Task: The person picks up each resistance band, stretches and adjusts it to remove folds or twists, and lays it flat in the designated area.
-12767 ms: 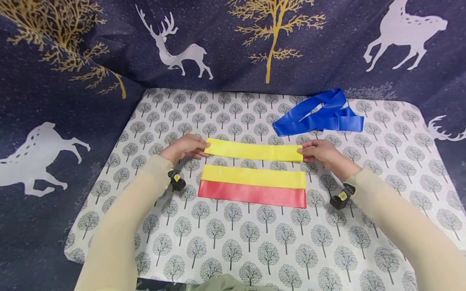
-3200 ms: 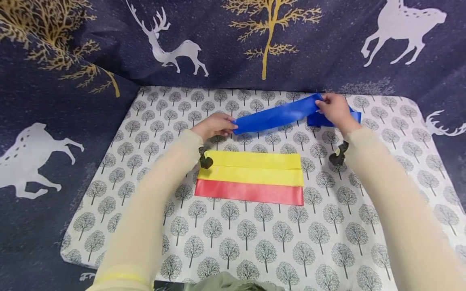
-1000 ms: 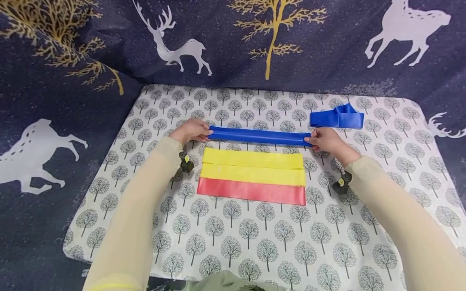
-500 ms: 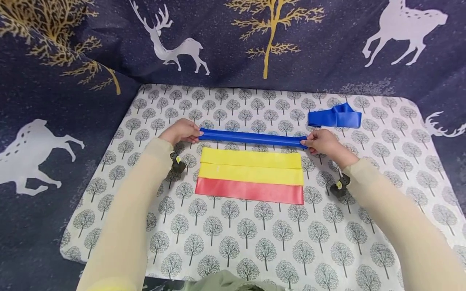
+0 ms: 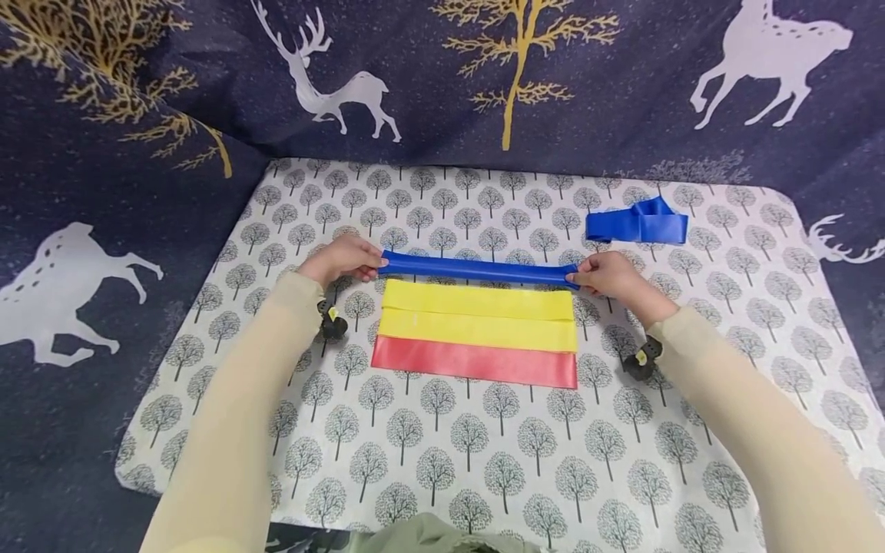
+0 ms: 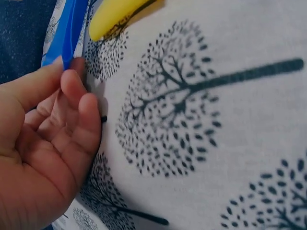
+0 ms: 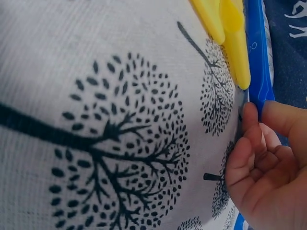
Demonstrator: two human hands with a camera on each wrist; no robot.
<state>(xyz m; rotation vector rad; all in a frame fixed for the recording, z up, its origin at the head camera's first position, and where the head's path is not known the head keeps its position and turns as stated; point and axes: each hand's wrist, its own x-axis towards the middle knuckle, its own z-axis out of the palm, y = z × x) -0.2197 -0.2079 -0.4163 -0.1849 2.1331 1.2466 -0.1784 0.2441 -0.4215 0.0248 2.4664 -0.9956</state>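
Observation:
A blue resistance band is stretched flat between both hands, just beyond the yellow bands in the head view. My left hand pinches its left end between thumb and fingers; the left wrist view shows the blue band rising from that pinch. At the other end, my right hand pinches the band's right tip, also visible in the right wrist view. Below lie two yellow bands, the upper yellow band overlapping the lower yellow band, then a red band nearest the body.
Another blue band lies loosely folded at the back right of the table, behind the right hand. The tree-print tablecloth covers the table. A dark cloth with deer hangs behind it.
The yellow band once held was laid above the other yellow one. Both hands then picked a blue band from the back pile, stretched it and lowered it toward the yellow bands.

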